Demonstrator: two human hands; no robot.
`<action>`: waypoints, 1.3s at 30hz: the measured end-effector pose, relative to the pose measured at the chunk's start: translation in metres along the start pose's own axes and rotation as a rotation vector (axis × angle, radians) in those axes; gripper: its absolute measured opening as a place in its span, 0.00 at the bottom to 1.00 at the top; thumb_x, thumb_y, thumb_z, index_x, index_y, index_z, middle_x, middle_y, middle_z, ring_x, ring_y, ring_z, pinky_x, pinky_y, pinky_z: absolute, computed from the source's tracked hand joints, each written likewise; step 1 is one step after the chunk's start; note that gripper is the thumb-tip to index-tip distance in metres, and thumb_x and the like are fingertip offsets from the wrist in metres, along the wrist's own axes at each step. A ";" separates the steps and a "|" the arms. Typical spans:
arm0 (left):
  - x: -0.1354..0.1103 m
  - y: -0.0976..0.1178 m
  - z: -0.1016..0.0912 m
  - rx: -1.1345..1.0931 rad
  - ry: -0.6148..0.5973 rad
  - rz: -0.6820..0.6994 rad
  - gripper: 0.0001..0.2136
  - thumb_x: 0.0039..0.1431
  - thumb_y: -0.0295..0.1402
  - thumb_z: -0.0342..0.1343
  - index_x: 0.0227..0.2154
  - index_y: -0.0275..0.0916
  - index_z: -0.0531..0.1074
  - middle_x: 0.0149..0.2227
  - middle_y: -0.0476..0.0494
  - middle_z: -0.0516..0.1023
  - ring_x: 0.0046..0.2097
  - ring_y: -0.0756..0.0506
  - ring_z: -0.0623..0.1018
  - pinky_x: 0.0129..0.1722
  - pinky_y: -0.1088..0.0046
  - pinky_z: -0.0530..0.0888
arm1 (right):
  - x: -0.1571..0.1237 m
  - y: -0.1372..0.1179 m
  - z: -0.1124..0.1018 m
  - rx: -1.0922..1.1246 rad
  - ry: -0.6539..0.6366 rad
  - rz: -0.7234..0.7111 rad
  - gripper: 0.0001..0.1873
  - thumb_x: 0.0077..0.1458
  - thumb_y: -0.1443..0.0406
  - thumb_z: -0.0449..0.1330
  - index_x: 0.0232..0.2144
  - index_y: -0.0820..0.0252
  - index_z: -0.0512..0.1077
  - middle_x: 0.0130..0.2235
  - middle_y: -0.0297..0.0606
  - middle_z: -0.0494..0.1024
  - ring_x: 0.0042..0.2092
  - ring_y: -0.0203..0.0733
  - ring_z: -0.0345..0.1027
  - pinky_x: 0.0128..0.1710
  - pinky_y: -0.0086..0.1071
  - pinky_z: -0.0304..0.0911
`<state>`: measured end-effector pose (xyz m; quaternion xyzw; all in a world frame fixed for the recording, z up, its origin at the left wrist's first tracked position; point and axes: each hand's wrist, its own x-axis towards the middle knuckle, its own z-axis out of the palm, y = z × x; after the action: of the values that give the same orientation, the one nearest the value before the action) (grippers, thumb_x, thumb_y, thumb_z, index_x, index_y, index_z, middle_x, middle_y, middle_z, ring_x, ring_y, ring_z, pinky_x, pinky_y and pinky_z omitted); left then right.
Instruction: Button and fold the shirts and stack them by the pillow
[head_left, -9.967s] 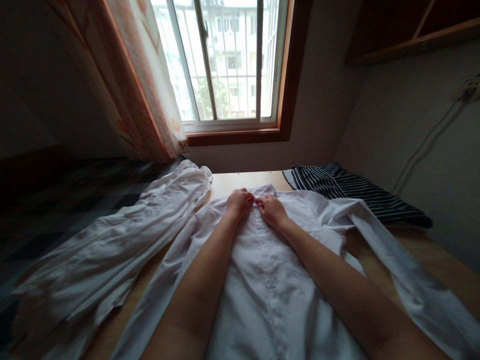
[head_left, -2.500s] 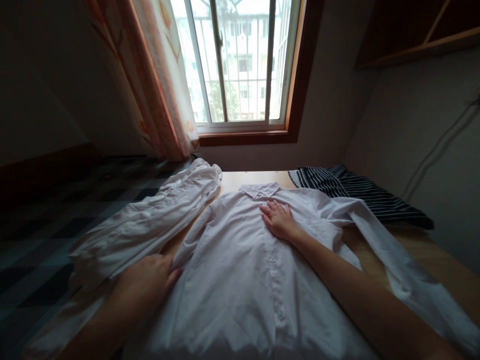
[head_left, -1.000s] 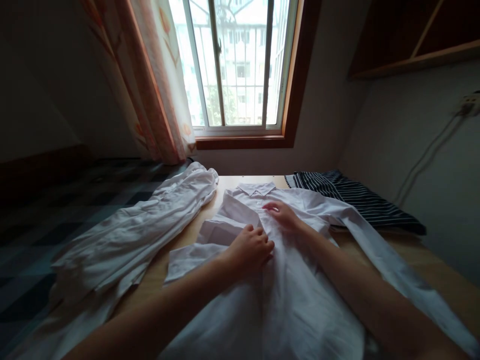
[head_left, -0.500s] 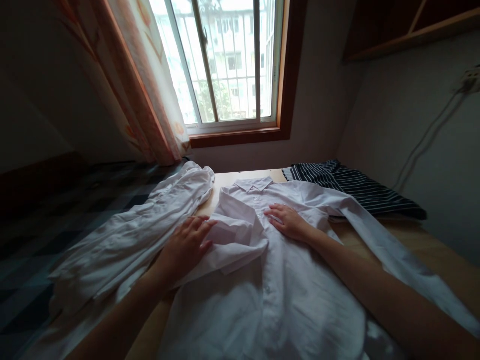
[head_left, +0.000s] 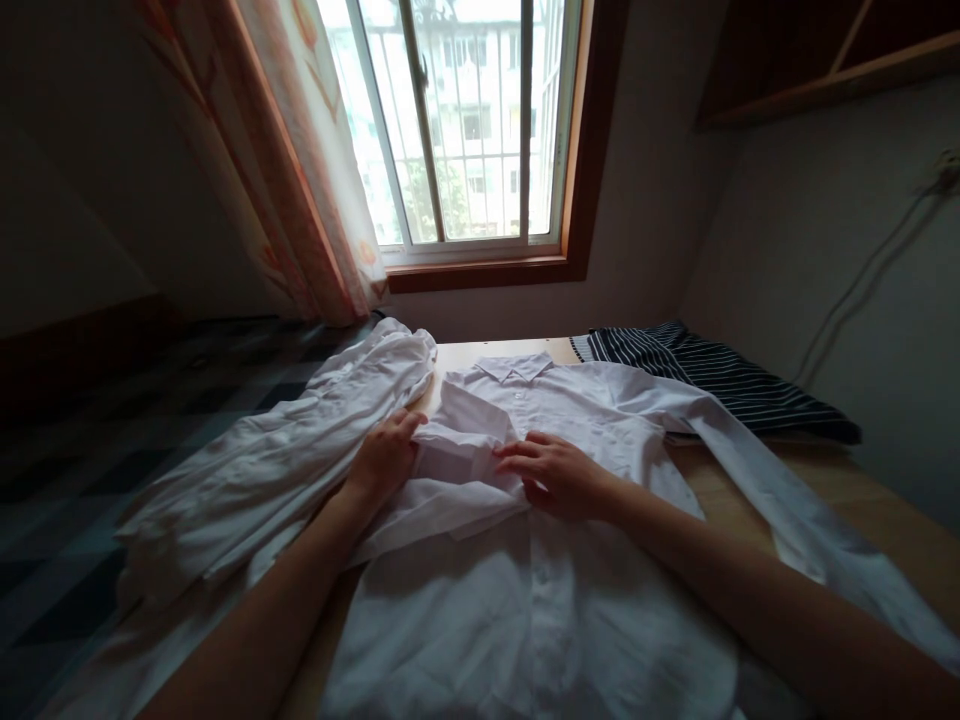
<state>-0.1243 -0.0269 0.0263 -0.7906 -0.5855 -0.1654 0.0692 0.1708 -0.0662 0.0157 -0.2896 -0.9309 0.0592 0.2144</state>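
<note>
The white shirt [head_left: 457,610] lay front up on the worktop [head_left: 724,490], under and between the fingers of both hands, its body spreading nearer the wearer than the fingertips. One sleeve [head_left: 457,505] was folded in over the shirt's front, filling the gap between the two sets of fingers. The left hand [head_left: 384,455] had its fingers bent together at the outer edge of that folded cloth; whether they gripped it could not be told. The right hand [head_left: 559,475] had its fingers half open and loosely curved, the tips against the inner end of the fold, with a gap above the thumb. Beyond the right fingers was the collar [head_left: 514,367], and to their right the other sleeve [head_left: 757,480] stretched away. Just left of the left fingers lay a rumpled white garment [head_left: 277,460]; far beyond the right fingers, a dark striped garment [head_left: 705,375].
</note>
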 end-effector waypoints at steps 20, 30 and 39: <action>-0.001 0.000 -0.011 0.208 -0.018 -0.053 0.13 0.56 0.26 0.50 0.37 0.40 0.80 0.40 0.40 0.82 0.48 0.36 0.75 0.45 0.63 0.72 | -0.030 0.075 -0.027 -0.028 0.193 0.097 0.12 0.54 0.76 0.56 0.28 0.57 0.75 0.35 0.40 0.77 0.40 0.43 0.68 0.42 0.35 0.65; -0.003 0.007 -0.008 0.275 0.005 -0.002 0.12 0.60 0.27 0.51 0.41 0.40 0.79 0.41 0.40 0.81 0.49 0.35 0.74 0.46 0.57 0.71 | -0.023 0.037 -0.023 -0.078 0.106 0.067 0.25 0.48 0.77 0.59 0.47 0.53 0.77 0.53 0.41 0.75 0.57 0.49 0.64 0.58 0.46 0.59; 0.000 -0.002 0.007 0.076 -0.101 0.144 0.17 0.59 0.21 0.49 0.46 0.37 0.78 0.45 0.39 0.79 0.50 0.39 0.74 0.53 0.63 0.71 | 0.001 -0.007 0.008 0.059 -0.007 -0.068 0.12 0.57 0.70 0.61 0.43 0.57 0.79 0.42 0.42 0.81 0.46 0.45 0.73 0.51 0.39 0.64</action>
<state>-0.1247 -0.0242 0.0200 -0.8347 -0.5358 -0.0977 0.0813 0.1630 -0.0708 0.0106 -0.2511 -0.9389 0.0804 0.2214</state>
